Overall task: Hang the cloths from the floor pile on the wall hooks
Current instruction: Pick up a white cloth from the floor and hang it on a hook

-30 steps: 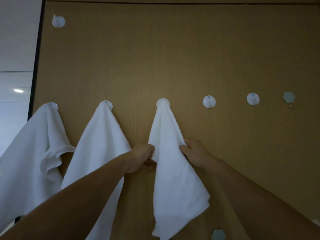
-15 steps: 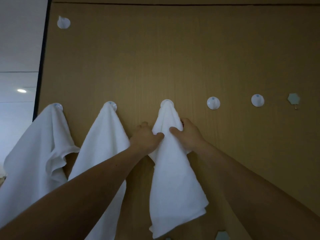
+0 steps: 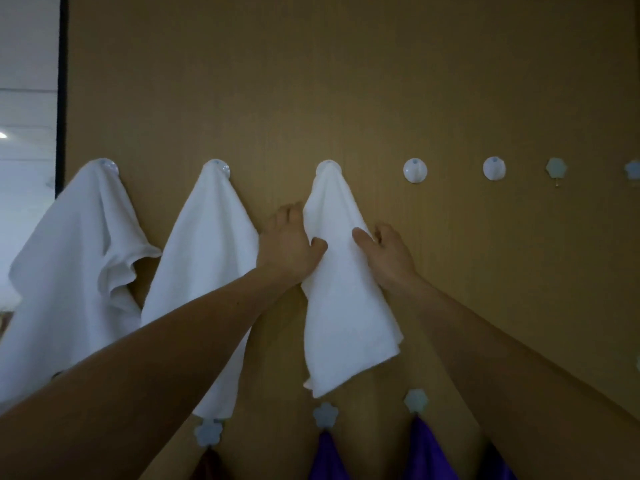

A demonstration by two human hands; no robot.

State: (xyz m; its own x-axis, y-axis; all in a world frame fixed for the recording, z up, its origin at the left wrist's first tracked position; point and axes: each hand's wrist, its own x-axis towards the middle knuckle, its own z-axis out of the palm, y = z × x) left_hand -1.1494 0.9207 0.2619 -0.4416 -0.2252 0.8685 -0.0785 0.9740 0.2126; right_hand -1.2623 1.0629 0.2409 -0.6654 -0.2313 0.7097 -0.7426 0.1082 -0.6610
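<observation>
Cloths: third white cloth hangs from its hook, frame centre. Left hand and right hand each pinch a side edge, thumb in front. Two white cloths hang at its 9 o'clock, and two round hooks are bare at 3 o'clock. Floor pile not in view; probably more to hang.

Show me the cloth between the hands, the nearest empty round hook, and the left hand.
cloth (image 3: pixel 343 306), head view, middle of the hanging part.
empty round hook (image 3: pixel 415 170), head view, centre of its disc.
left hand (image 3: pixel 287 247), head view, back of the hand.
</observation>
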